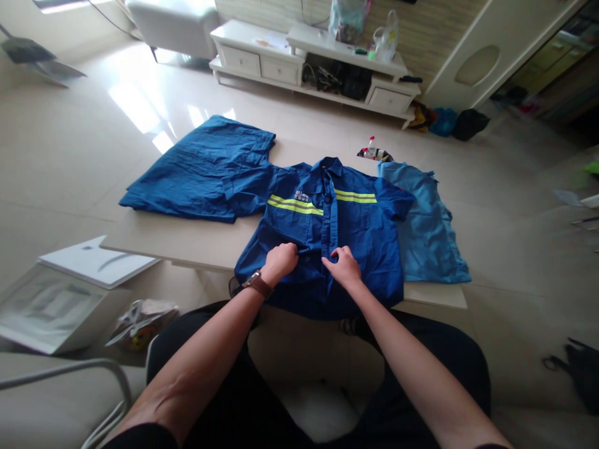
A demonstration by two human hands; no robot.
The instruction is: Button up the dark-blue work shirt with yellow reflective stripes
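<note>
A dark blue short-sleeved work shirt (pixel 369 249) lies front up, its collar away from me and its lower end hanging over the table's near edge. Yellow and grey reflective bands cross its chest, and a white print sits above the band on the left. The button placket runs down the middle. My left hand (pixel 281 260) is closed on the cloth left of the placket, with its fingertips partly hidden. At the placket's edge, my right hand (pixel 345 265) pinches the fabric between thumb and fingers.
The shirt lies on a low pale table (pixel 187 244). Folded blue garments (pixel 196 171) lie to its left, a lighter blue garment (pixel 428 218) to its right. Bottles (pixel 371 148) show beyond the table. A white box (pixel 60 299) and a plastic bag (pixel 143 321) are on the floor at left.
</note>
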